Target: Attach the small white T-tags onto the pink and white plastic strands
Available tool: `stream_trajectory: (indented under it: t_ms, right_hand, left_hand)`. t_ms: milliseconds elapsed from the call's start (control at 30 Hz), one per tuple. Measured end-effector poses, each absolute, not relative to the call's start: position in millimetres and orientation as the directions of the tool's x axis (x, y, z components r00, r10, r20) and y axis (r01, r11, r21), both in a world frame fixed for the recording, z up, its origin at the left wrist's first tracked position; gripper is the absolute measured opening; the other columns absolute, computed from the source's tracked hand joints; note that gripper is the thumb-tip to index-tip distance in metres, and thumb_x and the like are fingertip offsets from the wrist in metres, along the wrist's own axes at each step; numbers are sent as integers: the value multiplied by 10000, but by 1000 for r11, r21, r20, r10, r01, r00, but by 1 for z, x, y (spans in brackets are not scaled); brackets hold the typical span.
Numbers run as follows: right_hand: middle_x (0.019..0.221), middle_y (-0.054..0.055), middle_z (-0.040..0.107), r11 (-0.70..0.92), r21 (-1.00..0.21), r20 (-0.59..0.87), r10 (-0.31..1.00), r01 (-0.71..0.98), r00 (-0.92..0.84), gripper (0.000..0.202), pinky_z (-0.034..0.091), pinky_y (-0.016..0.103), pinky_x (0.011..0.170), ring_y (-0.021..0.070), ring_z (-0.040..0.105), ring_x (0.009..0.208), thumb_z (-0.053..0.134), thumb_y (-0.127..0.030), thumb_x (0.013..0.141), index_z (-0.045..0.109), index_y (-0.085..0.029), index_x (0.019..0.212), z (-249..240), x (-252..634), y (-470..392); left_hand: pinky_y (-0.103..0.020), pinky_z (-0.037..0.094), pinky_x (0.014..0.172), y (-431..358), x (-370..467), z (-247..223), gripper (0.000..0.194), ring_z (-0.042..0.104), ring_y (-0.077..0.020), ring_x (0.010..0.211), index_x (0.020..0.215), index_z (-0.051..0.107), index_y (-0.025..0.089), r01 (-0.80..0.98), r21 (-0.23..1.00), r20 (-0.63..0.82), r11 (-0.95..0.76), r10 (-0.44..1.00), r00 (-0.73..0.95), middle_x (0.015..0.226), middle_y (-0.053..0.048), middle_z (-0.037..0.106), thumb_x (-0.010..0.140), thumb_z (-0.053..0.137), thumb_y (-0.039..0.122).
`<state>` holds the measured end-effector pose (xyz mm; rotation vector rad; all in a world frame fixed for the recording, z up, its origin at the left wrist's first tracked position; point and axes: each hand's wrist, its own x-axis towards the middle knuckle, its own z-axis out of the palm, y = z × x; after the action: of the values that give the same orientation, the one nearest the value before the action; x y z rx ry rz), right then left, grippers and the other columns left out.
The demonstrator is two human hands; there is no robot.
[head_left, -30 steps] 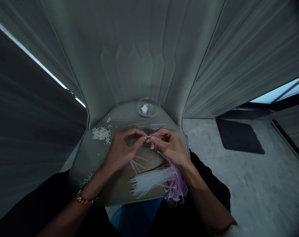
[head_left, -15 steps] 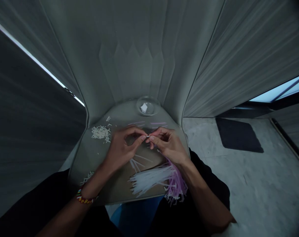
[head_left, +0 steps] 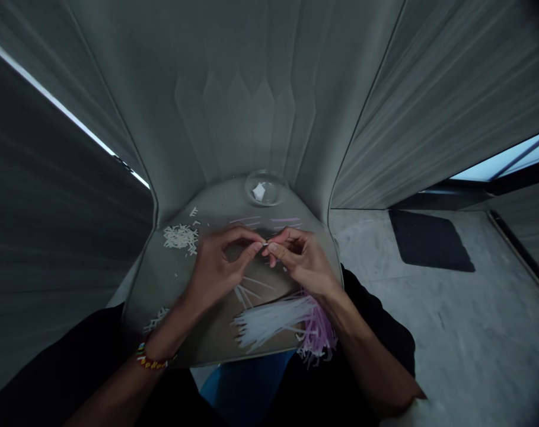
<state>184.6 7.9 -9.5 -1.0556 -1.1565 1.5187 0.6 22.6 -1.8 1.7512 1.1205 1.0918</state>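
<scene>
One small pale piece (head_left: 264,244) is pinched thumb-to-finger by the left hand (head_left: 218,260) at its eight o'clock and the right hand (head_left: 303,260) at four, both loosely curled.

Indoor room, kind unclear: chair (head_left: 238,130), walls (head_left: 420,107), floor mat (head_left: 430,240).

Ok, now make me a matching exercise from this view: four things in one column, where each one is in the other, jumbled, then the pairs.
1. Tiny pale piece
2. Clear dish
3. Beaded bracelet
4. Dark mat

A. On the floor
B. Around the left wrist
C. On the chair seat, near the backrest
D. At the fingertips of the left hand and right hand

Pairs: 1-D, 2-C, 3-B, 4-A
</scene>
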Motion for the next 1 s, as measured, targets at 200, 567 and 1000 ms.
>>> stream_trajectory:
  t_ms: [200, 567, 1000]
  right_hand:
    - [755, 6, 718, -116, -982, -89, 979, -145, -184, 271, 506, 269, 642, 109, 617, 626, 799, -443, 827, 695, -193, 832, -9, 182, 7]
    - [754, 7, 718, -100, -977, -71, 985, -189, -155, 250, 512, 272, 651, 114, 619, 634, 793, -432, 840, 709, -197, 848, -11, 179, 6]
    - [774, 9, 724, -105, -971, -72, 985, -216, -157, 262, 516, 281, 660, 111, 608, 623, 787, -444, 843, 703, -196, 839, -12, 180, 7]
  left_hand:
    - [-244, 517, 743, 20, 1, -3, 44, 680, -140, 803, 885, 749, 211, 264, 911, 259, -315, 939, 226, 858, -2, 737, 904, 710, 209]
    - [-255, 532, 748, 18, 4, -9, 41, 690, -138, 809, 894, 758, 226, 269, 910, 272, -314, 945, 182, 867, 3, 743, 885, 731, 196]
    - [-232, 555, 730, 15, 10, -7, 28, 693, -134, 784, 869, 748, 200, 191, 955, 203, -226, 970, 132, 832, -2, 738, 877, 721, 202]
